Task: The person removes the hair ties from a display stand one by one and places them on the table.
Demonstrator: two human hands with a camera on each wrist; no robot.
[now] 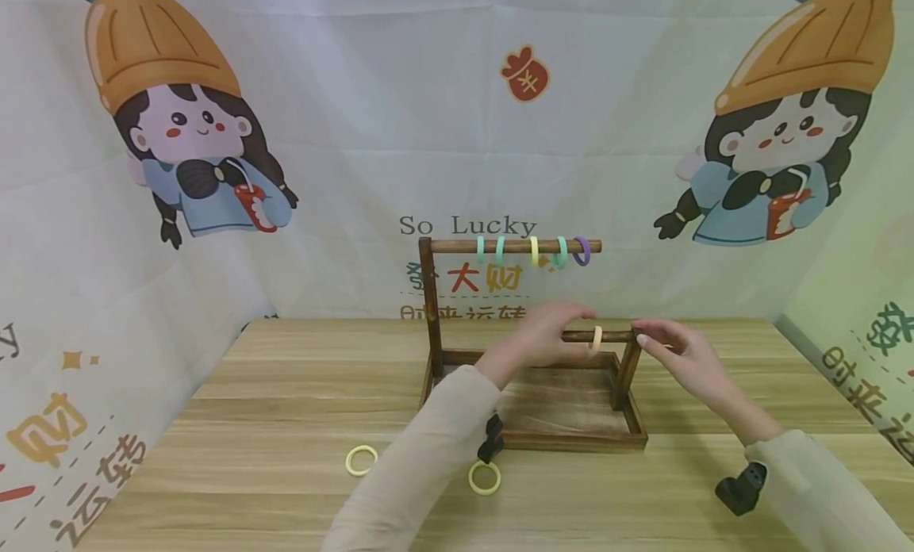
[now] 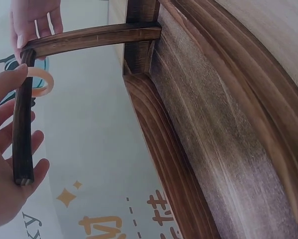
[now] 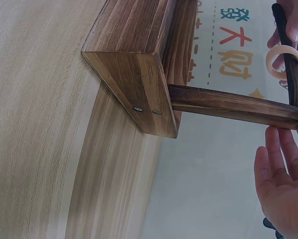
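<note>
The peach ring (image 1: 597,340) encircles the lower bar (image 1: 618,336) by the thumb of the nearer left hand (image 1: 544,336), fingers spread; the bar runs toward the right hand (image 1: 691,360), pinching the post (image 1: 626,373).

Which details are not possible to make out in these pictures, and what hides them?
Head: near left corner of the tray, behind the left sleeve.
Head: bottoms of the lowest wall lettering, behind the table.
Left wrist: whether the left thumb touches the peach ring; they overlap.
</note>
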